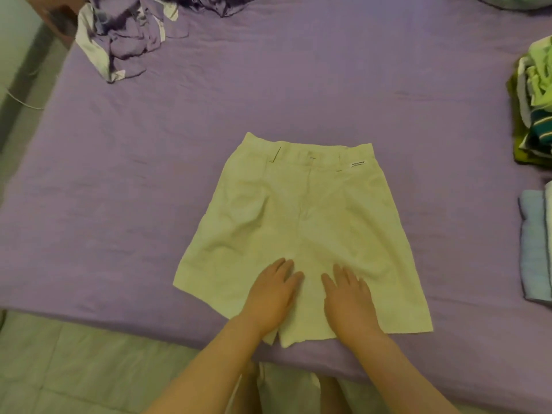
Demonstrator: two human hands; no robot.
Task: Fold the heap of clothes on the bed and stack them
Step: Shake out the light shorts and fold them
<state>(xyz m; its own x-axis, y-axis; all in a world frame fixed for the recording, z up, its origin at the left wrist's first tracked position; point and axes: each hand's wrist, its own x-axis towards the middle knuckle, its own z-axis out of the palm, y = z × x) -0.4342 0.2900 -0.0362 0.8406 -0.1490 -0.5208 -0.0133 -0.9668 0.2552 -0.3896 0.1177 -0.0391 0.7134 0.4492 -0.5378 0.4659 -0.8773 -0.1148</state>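
A pair of pale cream shorts (301, 216) lies spread flat on the purple bed sheet (149, 180), waistband away from me, leg hems toward the near edge. My left hand (273, 295) rests flat on the inner part of the left leg, fingers straight. My right hand (348, 300) presses flat on the inner part of the right leg, fingers straight. Both hands lie side by side near the crotch seam. A heap of unfolded green and striped clothes (534, 103) sits at the right edge of the bed.
A crumpled purple and white garment (125, 37) lies at the far left corner of the bed. A folded light blue cloth (536, 249) sits at the right edge. The bed's near edge meets a pale tiled floor (74, 369).
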